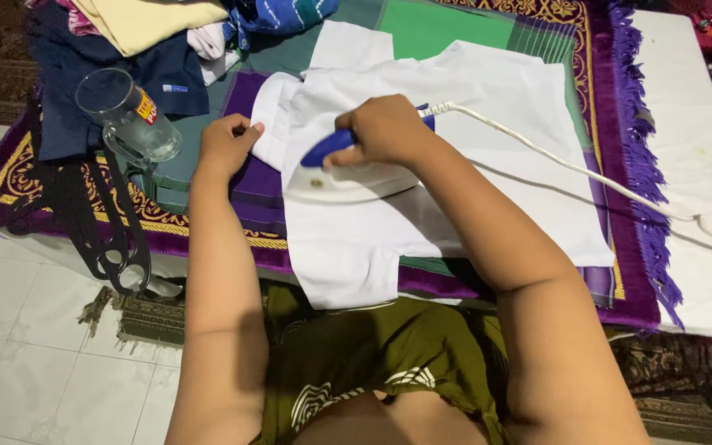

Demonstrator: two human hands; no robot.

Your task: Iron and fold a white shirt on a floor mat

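1. Right hand [389,130] closed around the blue handle of the white iron [348,177]. The fingers hide most of the handle; only its front end shows.
2. Iron rests flat on the white shirt [455,165], near the shirt's left edge. Its soleplate is not visible.
3. White cord [570,165] runs from behind the right hand across the shirt toward the right; its far end is lost against the white cloth [702,165] there.
4. Left hand [228,144] pinches the shirt's sleeve edge just beside the iron, fingers curled. Whether it pulls or only holds, cannot tell.
5. Shirt lies spread on a purple patterned rug [620,124]; its lower hem hangs over the near edge.
6. Glass mug [129,115] lies tilted to the left, near the left hand, not touching it.
7. Folded clothes [150,25] at top left are cut off by the frame.
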